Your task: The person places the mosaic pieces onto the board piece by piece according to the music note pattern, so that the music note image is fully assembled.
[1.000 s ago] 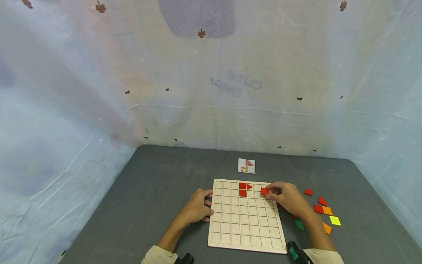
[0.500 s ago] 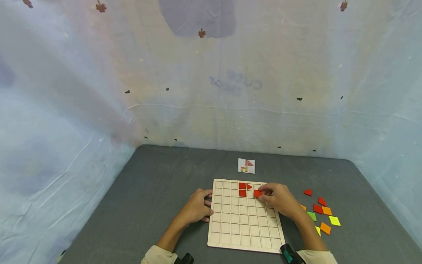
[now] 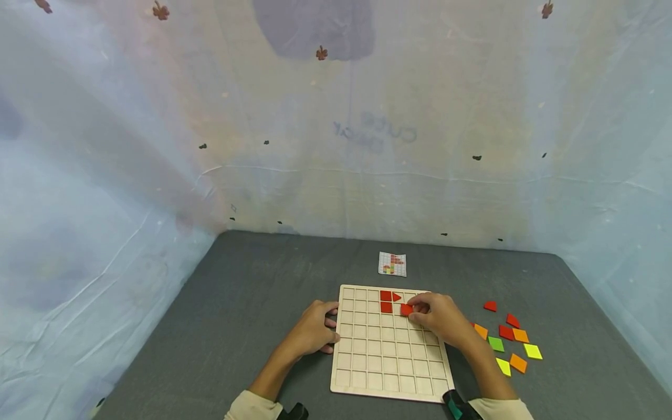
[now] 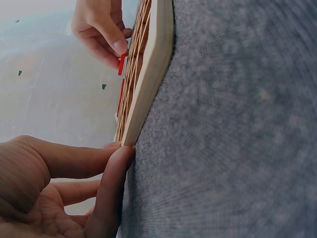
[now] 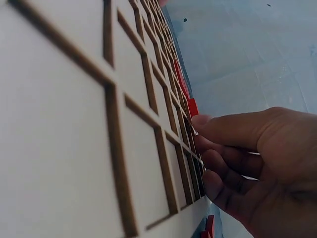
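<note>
A pale wooden grid board [image 3: 388,361] lies on the dark table. Two red squares [image 3: 386,307] sit one behind the other in its cells, with a red pointed piece [image 3: 396,297] beside the rear one. The right hand [image 3: 440,315] pinches another red square [image 3: 406,310] by its right side, over the second row. In the right wrist view, the right hand [image 5: 262,158] has its thumb at that red piece [image 5: 192,106]. At the board's left edge, the left hand [image 3: 311,329] grips the rim; the left wrist view shows its thumb and finger [image 4: 117,168] pinching the edge.
Behind the board lies a small printed card [image 3: 392,264] with a coloured grid pattern. Loose red, orange, green and yellow pieces [image 3: 496,343] are scattered on the table to the right of the board. A pale sheet [image 3: 336,192] hangs behind the table.
The right hand has moved left over the board with the red square, bringing it closer to the placed red pieces. More loose pieces show beside the right forearm. The left hand has stayed still.
</note>
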Demonstrator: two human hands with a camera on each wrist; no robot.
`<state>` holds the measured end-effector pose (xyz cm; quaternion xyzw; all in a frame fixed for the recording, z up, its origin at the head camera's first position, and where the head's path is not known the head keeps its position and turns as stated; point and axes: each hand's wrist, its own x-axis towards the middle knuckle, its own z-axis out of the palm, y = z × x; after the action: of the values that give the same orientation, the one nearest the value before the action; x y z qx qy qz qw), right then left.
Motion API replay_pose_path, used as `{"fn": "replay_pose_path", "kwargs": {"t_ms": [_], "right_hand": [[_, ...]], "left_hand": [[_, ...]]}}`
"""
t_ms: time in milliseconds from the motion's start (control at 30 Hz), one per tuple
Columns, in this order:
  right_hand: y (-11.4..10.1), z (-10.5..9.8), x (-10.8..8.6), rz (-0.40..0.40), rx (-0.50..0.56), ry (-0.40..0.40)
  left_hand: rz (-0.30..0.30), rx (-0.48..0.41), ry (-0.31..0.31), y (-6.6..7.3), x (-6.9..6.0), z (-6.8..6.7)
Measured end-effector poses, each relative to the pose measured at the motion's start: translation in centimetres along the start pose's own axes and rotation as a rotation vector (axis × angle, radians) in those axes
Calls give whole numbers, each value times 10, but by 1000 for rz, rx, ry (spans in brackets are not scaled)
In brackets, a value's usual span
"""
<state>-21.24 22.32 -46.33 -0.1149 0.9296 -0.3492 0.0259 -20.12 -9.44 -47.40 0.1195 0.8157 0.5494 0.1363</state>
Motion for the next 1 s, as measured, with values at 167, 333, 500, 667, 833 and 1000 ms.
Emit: {"fn": "replay_pose_path", "kwargs": {"t_ms": [167,333,500,667,833,1000], "right_hand": [[0,1,0,-13,-8,18],[1,3,0,-35,-12,30],[-1,4,2,-47,3,42],[-4,6,3,-48,21,29],[-4,5,2,-55,29,-5],[-3,4,2,-84,1,-32]], "left_hand": [[2,-3,-2,0,0,0],[0,-3,-2,0,0,0],[-2,-2,0,0,0,0],[2,2,5,0,0,0],[3,-4,1,0,0,0],[3,-4,-1,0,-1,0]]}}
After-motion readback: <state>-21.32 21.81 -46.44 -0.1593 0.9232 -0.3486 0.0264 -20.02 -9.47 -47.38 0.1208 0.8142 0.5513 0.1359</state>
